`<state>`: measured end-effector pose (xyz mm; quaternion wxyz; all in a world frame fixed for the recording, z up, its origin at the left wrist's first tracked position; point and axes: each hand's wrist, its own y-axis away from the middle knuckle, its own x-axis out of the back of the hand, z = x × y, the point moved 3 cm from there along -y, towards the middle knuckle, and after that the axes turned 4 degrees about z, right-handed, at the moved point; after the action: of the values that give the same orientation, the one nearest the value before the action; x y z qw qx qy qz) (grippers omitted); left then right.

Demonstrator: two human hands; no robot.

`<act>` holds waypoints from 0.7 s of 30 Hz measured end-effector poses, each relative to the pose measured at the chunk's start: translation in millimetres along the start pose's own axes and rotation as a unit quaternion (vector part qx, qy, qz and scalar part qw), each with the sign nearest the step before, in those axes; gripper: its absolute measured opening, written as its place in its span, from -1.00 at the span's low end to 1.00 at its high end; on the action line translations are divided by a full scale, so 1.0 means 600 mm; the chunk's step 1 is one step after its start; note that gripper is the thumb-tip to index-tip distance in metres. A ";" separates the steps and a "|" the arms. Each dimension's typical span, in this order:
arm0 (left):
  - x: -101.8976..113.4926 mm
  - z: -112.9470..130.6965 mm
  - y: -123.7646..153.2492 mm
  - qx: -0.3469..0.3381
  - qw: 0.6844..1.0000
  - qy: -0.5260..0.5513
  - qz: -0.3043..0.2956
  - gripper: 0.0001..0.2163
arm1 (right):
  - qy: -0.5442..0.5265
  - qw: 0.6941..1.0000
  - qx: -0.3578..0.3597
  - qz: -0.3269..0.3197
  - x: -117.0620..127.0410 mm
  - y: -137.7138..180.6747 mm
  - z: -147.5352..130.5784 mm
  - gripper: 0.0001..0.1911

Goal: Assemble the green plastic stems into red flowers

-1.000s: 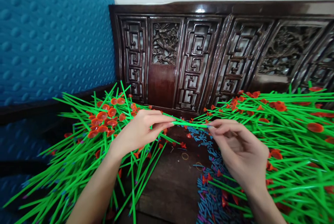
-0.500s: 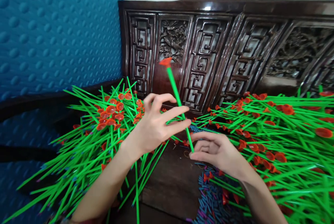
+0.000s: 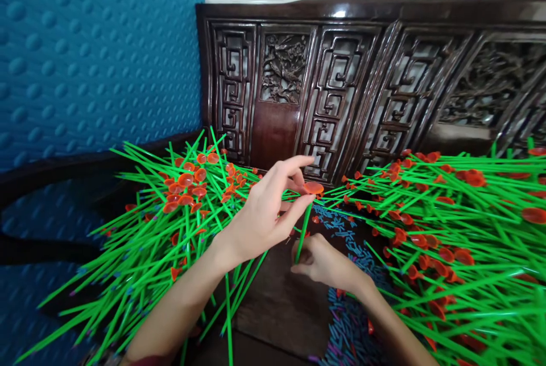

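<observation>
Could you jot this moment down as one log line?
left hand: pinches red cup atop green stick | right hand: grips stick's lower end | around: stick piles, blue bits

Dark wooden bench carries green sticks and blue caps.

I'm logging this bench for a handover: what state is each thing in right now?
Green stick: near upright, held at both ends.
Orange cup: on the stick's top, pinched.
Left hand: closed on the orange cup.
Right hand: closed on the stick's lower end.
Left pile: loose sticks, criss-crossed.
Right pile: loose sticks, lying flat.
Blue tubes: scattered on the seat.
</observation>
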<state>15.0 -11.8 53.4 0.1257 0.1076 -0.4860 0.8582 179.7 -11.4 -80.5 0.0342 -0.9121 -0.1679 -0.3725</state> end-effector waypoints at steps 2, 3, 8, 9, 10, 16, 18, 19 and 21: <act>-0.003 -0.002 0.000 -0.012 0.997 -0.064 -0.041 -0.61 | 0.020 1.000 -0.011 -0.004 -0.012 -0.006 0.007 -0.84; -0.004 -0.002 0.000 -0.026 0.994 -0.088 -0.057 -0.66 | 0.032 0.999 -0.017 -0.004 -0.017 -0.008 0.011 -0.84; -0.019 -0.006 0.002 -0.093 0.976 -0.150 -0.130 -0.75 | 0.077 0.996 -0.042 -0.010 -0.035 -0.011 0.031 -0.73; -0.021 -0.007 0.003 -0.104 0.971 -0.162 -0.143 -0.75 | 0.086 0.995 -0.045 -0.010 -0.037 -0.011 0.033 -0.71; -0.024 -0.008 0.003 -0.114 0.966 -0.173 -0.157 -0.75 | 0.095 0.994 -0.048 -0.010 -0.039 -0.012 0.034 -0.71; -0.032 -0.024 0.009 -0.119 0.947 -0.187 -0.230 -0.69 | 0.141 0.989 -0.045 -0.010 -0.036 -0.009 0.026 -0.69; -0.034 -0.023 0.012 -0.124 0.941 -0.191 -0.249 -0.63 | 0.145 0.989 -0.036 -0.007 -0.030 -0.005 0.022 -0.67; -0.036 -0.021 0.013 -0.136 0.936 -0.195 -0.261 -0.62 | 0.144 0.989 -0.028 -0.002 -0.026 -0.002 0.020 -0.66; -0.040 -0.012 0.016 -0.168 0.921 -0.208 -0.283 -0.61 | 0.123 0.992 0.001 0.012 -0.020 0.003 0.016 -0.59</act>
<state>34.2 -13.1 34.5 0.2758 0.3943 -0.5876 0.6505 178.7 -14.6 -95.6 0.0605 -0.8613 -0.1519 -0.4811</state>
